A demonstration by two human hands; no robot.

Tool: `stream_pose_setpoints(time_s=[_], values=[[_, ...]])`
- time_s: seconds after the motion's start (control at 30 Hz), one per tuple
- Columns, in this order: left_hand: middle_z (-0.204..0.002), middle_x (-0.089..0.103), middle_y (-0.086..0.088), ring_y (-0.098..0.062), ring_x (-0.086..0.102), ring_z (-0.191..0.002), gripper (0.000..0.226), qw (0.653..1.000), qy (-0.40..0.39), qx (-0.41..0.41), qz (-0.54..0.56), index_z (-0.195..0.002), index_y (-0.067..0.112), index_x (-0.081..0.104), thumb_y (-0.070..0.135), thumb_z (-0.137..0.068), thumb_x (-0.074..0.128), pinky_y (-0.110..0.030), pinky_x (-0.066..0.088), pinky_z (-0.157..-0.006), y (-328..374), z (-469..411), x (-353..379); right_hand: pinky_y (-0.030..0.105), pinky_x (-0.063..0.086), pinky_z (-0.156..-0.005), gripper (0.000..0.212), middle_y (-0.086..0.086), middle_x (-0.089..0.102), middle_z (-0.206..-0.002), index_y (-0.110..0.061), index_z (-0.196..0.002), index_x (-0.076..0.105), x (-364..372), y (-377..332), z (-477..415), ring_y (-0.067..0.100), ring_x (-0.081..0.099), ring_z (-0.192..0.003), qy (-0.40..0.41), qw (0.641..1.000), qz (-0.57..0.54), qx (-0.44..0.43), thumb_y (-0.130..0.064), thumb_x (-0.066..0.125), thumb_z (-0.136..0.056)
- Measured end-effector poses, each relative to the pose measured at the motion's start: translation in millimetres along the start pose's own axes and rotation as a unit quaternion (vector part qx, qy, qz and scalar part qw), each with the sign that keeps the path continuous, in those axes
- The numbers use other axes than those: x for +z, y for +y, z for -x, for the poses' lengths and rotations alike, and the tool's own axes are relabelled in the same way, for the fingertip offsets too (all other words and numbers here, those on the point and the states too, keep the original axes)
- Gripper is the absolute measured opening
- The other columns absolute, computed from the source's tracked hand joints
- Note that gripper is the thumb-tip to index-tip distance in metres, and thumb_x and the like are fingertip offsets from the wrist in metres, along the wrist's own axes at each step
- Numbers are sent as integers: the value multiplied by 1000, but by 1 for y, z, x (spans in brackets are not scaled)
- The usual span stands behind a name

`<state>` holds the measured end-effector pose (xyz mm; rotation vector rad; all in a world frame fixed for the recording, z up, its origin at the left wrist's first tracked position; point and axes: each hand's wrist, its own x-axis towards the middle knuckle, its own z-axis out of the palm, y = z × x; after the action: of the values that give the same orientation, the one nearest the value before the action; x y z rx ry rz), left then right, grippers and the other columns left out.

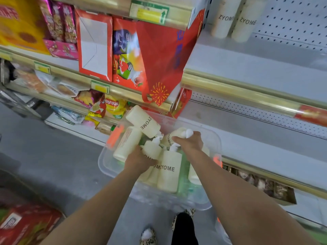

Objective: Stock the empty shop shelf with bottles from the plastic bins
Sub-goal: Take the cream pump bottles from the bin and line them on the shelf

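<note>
A clear plastic bin stands on the floor below me, filled with several cream pump bottles marked ZYOME. My left hand reaches into the bin and grips the body of one cream bottle. My right hand is further back in the bin, curled around the white pump top of another bottle. Two of the same bottles stand on the white shelf at the upper right.
Snack packs, crisps and red gift bags fill the shelves to the left. A gold shelf edge runs above the bin. A red carton lies on the floor at the lower left. My feet stand just before the bin.
</note>
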<state>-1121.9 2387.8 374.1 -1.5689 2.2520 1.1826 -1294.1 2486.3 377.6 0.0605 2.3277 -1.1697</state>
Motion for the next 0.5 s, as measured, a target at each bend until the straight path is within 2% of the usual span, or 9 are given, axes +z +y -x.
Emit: stream_pose_setpoints(time_s=[0.1, 0.17, 0.27, 0.33, 0.43, 0.5], values=[[-124, 57, -7, -27, 53, -108, 87, 991, -38, -28, 127, -134, 12, 45, 30, -62, 93, -39, 47, -88, -2, 3, -8, 33, 53, -79, 70, -6, 61, -94, -25, -110, 47, -5, -1, 3, 19, 59, -89, 24, 1000, -12, -13, -38, 92, -58], [-119, 60, -6, -26, 58, -104, 79, 980, -73, -30, 181, -126, 11, 51, 27, -61, 94, -38, 51, -79, -4, 6, -15, 32, 54, -80, 71, -7, 64, -97, -25, -114, 52, -14, 1, 6, 15, 61, -88, 24, 999, -29, -35, -36, 93, -57], [-104, 71, -5, -22, 67, -90, 53, 957, -114, -9, 265, -104, 13, 65, 28, -62, 94, -32, 55, -63, -3, 16, -26, 30, 53, -74, 71, -6, 67, -103, -26, -118, 57, -36, -1, 12, 15, 65, -93, 13, 994, -87, -68, -29, 93, -57], [-98, 76, -6, -25, 71, -90, 54, 938, -143, 1, 316, -102, 11, 69, 32, -59, 94, -38, 60, -68, 4, 23, -34, 34, 54, -79, 68, -4, 69, -106, -24, -120, 60, -51, -7, 17, 19, 66, -99, -10, 986, -139, -91, -23, 92, -60], [-105, 76, -13, -31, 71, -100, 70, 899, -182, 24, 398, -109, 5, 72, 38, -51, 91, -52, 57, -88, 23, 38, -41, 40, 52, -93, 60, 0, 69, -115, -20, -124, 61, -79, -21, 27, 19, 64, -109, -54, 964, -246, -87, -17, 87, -69], [-108, 75, -14, -32, 71, -101, 70, 874, -194, 40, 444, -115, 5, 70, 38, -55, 88, -51, 59, -84, 39, 47, -44, 48, 51, -96, 48, 4, 65, -119, -12, -124, 60, -99, -35, 37, 20, 60, -112, -96, 932, -344, -69, -14, 79, -80]])
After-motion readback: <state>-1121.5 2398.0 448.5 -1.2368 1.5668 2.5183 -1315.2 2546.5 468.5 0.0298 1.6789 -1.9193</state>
